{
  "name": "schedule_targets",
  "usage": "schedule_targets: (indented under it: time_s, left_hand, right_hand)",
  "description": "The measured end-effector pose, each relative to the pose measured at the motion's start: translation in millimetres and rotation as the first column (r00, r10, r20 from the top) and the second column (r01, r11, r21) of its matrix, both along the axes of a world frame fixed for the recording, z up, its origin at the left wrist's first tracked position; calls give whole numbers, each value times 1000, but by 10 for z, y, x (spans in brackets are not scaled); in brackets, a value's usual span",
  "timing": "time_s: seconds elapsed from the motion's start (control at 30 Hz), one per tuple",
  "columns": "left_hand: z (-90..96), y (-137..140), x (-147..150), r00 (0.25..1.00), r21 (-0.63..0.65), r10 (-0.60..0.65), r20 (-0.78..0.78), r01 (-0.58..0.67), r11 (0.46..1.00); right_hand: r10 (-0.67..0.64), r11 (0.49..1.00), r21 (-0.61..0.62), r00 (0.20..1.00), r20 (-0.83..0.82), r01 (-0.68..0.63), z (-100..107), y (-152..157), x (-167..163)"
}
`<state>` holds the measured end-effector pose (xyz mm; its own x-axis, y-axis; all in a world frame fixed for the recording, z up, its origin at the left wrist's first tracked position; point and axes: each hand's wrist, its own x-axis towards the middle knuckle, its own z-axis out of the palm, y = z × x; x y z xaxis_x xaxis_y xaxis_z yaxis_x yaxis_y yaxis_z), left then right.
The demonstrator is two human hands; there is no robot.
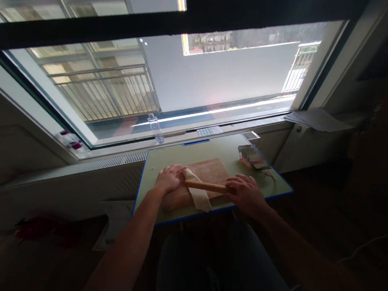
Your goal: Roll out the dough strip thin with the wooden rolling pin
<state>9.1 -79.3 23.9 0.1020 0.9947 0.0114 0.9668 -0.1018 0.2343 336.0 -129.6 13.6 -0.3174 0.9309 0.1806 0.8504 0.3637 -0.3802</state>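
A long pale strip of dough [202, 201] lies across a wooden board [215, 171], its near end reaching the board's front edge. Over the dough rests a wooden rolling pin [206, 186], slanting down to the right. My right hand [244, 191] is closed around the pin's right end. At the pin's left end is my left hand [168, 179], its fingers bent and closed at the dough's far left edge. Its thumb and part of its grip are hard to make out.
The board lies on a small light-green table [174, 154] with a blue rim. A blurred-out packet [253, 156] sits at its right. Behind, on the window sill, stand a clear bottle [156, 128] and papers [315, 119]. A radiator [113, 161] runs below the sill.
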Motion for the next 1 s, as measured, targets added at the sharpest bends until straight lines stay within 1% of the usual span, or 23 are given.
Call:
schedule_targets:
  time_s: [0.07,0.13,0.17,0.23,0.3,0.37,0.43,0.5,0.6,0.7,0.8,0.87,0.93,1.0]
  left_hand:
    - [21,37,65,994,-49,-100,-35,99,994]
    - [64,79,137,977,-86,-206,-50,201,976]
    - [89,96,160,970,-95,-237,-52,232,968]
    - [134,118,159,968,-97,-247,-49,241,966]
    - [154,114,96,980,-76,-193,-46,189,979]
    - [142,71,6,994,-42,-103,-40,101,994]
    - [103,-19,-59,1000,-16,-21,-23,21,1000]
    - [55,-153,-58,1000,-3,22,4,-22,1000]
    - [0,-400,83,995,2,98,32,-99,995]
    - [-21,-648,326,986,13,168,16,-169,986]
    - [-32,-846,544,980,30,200,-7,-200,979]
    - [-42,-919,621,983,15,184,8,-185,983]
    - [-46,-913,634,988,25,148,51,-149,989]
    - [-34,-814,604,987,81,124,105,-133,988]
  right_hand:
    - [-44,999,14,999,-31,45,-23,-20,143]
    - [-70,997,22,996,-64,71,-31,-7,245]
    - [-78,997,22,994,-81,80,-28,7,275]
    - [-101,995,10,989,-109,103,-17,38,292]
    - [-129,992,-8,984,-120,129,-7,67,271]
    - [-152,988,-17,982,-112,151,-9,91,235]
    - [-165,986,-17,982,-94,164,-23,123,194]
    - [-179,984,-10,982,-66,179,-41,170,142]
    - [-194,981,-5,981,-5,194,-55,273,8]
    - [-169,985,-13,985,37,170,-34,381,-195]
    - [-114,993,3,992,48,114,6,463,-388]
    - [-80,997,-1,995,56,80,22,503,-466]
    - [-49,999,-12,997,60,50,25,539,-492]
    - [-21,1000,-15,998,64,22,19,574,-478]
